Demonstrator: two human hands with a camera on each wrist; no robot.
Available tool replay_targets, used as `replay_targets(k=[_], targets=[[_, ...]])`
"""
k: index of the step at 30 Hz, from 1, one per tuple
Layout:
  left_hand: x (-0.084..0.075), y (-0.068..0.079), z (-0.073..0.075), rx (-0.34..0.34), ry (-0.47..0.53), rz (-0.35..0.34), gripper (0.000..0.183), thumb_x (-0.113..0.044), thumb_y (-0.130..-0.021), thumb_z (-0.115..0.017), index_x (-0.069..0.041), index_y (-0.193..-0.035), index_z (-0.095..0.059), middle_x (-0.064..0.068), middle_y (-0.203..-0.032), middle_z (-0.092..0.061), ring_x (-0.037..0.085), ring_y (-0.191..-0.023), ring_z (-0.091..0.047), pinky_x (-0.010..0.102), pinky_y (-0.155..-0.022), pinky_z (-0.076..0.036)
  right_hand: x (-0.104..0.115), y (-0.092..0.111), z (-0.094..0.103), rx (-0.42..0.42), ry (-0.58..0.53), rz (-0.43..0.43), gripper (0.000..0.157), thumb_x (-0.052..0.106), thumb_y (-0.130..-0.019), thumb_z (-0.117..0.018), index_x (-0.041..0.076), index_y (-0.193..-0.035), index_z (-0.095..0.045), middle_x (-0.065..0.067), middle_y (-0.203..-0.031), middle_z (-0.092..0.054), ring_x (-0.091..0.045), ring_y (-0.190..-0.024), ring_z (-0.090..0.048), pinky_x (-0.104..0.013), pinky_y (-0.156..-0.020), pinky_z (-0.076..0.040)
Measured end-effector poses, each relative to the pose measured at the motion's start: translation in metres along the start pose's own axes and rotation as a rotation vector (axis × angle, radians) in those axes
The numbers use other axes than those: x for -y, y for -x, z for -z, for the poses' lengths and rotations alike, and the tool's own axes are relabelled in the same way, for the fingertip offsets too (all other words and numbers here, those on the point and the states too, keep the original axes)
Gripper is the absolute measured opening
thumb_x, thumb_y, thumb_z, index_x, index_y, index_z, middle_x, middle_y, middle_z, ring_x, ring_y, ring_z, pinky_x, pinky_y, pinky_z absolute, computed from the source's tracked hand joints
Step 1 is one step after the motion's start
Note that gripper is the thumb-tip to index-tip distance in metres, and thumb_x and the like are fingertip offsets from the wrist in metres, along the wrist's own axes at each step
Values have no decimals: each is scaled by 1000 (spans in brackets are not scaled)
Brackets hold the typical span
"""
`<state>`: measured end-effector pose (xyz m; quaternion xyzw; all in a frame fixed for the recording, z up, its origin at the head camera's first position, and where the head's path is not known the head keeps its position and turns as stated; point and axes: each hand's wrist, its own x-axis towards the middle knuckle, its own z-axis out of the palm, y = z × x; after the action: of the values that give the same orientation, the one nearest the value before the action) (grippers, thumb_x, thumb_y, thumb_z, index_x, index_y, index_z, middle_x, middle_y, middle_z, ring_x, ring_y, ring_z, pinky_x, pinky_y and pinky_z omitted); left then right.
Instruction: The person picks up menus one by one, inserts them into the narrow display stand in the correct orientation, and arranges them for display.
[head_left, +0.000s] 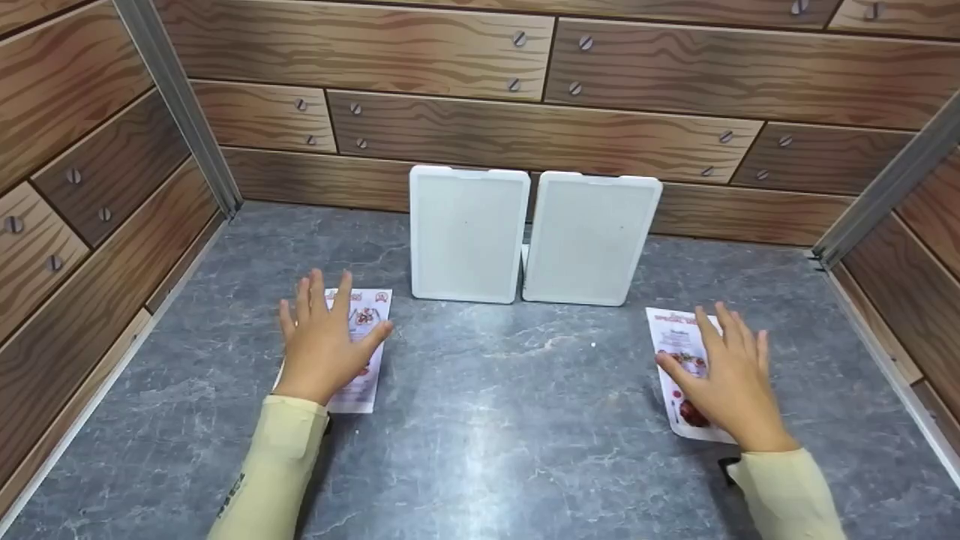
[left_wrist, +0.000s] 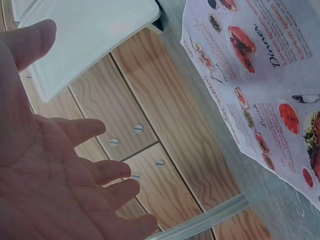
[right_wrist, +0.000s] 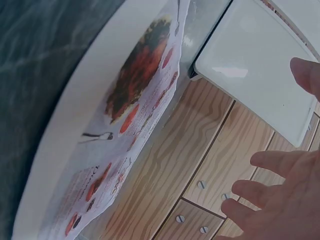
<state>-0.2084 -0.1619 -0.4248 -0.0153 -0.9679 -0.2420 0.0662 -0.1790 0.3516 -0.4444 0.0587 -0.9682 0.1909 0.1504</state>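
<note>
Above a printed menu sheet (head_left: pixel 373 390) on the left of the table, my left hand (head_left: pixel 319 352) hovers with its fingers spread, holding nothing. On the right, a second menu sheet (head_left: pixel 677 341) lies under my right hand (head_left: pixel 731 382), whose fingers are also spread and hold nothing. Food pictures and the word "Dinner" show on the left menu (left_wrist: pixel 260 75) in the left wrist view. The right menu (right_wrist: pixel 115 135) appears slightly curved in the right wrist view. Both palms look apart from the paper there.
Two white rectangular panels (head_left: pixel 469 232) (head_left: pixel 589 240) stand upright side by side near the back wall. Wood-plank-patterned walls (head_left: pixel 450 124) with metal corner posts (head_left: pixel 180 105) enclose the grey marbled table (head_left: pixel 510 420) at the back and sides.
</note>
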Motion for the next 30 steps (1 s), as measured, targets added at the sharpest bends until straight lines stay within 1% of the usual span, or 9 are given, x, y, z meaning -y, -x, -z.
replay_targets(k=[3, 10, 12, 17, 20, 26, 30], targets=[[1, 0, 0, 8, 6, 4, 98, -62, -95, -62, -7, -165, -20, 31, -168, -1, 49, -156, 2, 70, -120, 4, 1, 0, 0, 7, -13, 1, 92, 52, -94, -71, -4, -158, -33, -34, -163, -21, -55, -150, -17, -64, -121, 11], [2, 0, 1, 51, 44, 36, 99, -63, -95, -62, -9, -165, -18, 30, -169, 0, 49, -156, 0, 71, -120, 2, 4, 1, 1, 16, -58, 14, 87, 48, -93, -74, -5, -153, -40, -35, -159, -29, -57, -146, -24, -69, -121, 1], [2, 0, 1, 60, 44, 36, 98, -61, -95, -63, -9, -165, -19, 30, -169, -2, 50, -155, -1, 71, -120, 1, 5, 1, 2, 29, -75, 9, 87, 48, -94, -73, -5, -154, -40, -35, -159, -28, -57, -146, -23, -68, -121, 0], [1, -1, 1, 80, 51, 31, 95, -59, -95, -64, -7, -164, -25, 31, -169, -4, 52, -155, -4, 71, -120, 1, 7, 1, 4, 86, -122, -22, 87, 50, -95, -71, 0, -158, -36, -33, -162, -25, -59, -146, -21, -76, -114, -15], [1, -1, 2, 88, 58, 26, 93, -58, -96, -64, -6, -163, -27, 31, -168, -6, 52, -155, -5, 71, -120, 1, 9, 1, 5, 113, -140, -29, 86, 50, -95, -71, 4, -159, -36, -31, -163, -26, -57, -147, -23, -78, -109, -24], [3, 0, 2, 103, 71, 35, 90, -55, -97, -64, -6, -163, -27, 31, -168, -12, 51, -154, -8, 69, -121, -3, 12, 1, 5, 157, -140, -29, 86, 52, -96, -69, 7, -161, -34, -29, -163, -27, -55, -147, -25, -76, -108, -27], [2, 0, 3, 110, 87, 28, 88, -53, -97, -64, -6, -162, -29, 31, -166, -17, 51, -153, -13, 71, -120, -7, 14, 2, 3, 158, -150, -17, 84, 50, -97, -69, 5, -159, -36, -28, -162, -30, -54, -147, -26, -74, -111, -26]])
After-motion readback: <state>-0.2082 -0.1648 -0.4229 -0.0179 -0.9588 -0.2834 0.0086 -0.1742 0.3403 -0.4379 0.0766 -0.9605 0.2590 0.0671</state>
